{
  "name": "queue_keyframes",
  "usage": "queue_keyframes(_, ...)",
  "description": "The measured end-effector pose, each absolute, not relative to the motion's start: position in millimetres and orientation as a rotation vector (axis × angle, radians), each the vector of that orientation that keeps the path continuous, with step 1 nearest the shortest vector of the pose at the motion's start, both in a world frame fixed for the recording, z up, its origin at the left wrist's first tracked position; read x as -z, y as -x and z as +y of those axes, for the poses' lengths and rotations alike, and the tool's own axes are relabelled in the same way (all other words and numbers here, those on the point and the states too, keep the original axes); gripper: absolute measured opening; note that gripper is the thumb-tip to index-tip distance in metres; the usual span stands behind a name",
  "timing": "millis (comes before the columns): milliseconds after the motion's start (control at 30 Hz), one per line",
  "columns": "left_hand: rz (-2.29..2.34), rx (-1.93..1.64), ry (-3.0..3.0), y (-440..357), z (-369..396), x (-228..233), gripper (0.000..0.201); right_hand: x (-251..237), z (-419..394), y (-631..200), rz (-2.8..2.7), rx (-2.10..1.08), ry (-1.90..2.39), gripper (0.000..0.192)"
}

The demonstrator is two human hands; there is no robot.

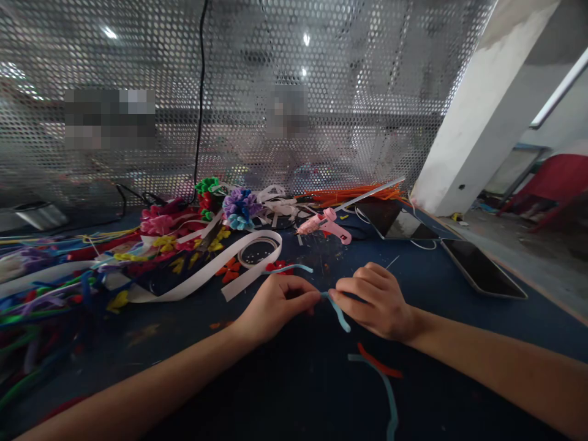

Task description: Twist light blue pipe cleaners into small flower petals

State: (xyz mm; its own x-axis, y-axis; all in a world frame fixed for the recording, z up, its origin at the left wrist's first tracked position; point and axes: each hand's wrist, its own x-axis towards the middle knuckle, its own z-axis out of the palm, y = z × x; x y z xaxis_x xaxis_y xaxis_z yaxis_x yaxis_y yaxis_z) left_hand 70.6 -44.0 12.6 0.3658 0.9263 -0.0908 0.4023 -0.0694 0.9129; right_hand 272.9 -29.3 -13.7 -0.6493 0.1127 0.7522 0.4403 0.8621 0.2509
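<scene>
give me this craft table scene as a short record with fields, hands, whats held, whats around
left hand: left hand pinches one end of a light blue pipe cleaner
right hand: right hand pinches the same pipe cleaner, close to the left
near hands: red pipe cleaner and teal pipe cleaner lie on the dark blue table
behind: pink glue gun, white ribbon, tape roll
left side: heap of coloured pipe cleaners, purple flower
right side: tablet
</scene>
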Motion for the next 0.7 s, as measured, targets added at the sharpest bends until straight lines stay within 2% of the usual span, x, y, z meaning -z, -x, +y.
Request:
queue_keyframes(467,1.146,-0.733,-1.733,-71.1,-46.3,-11.0,0.019,14.1,-30.8,-273.2,-2.247,0.594,0.366,0.011)
queue_keyframes(700,1.160,-0.733,-2.014,-71.3,-51.0,-9.9,0.017,19.5,-26.1,-272.4,-2.235,0.448,0.413,0.013)
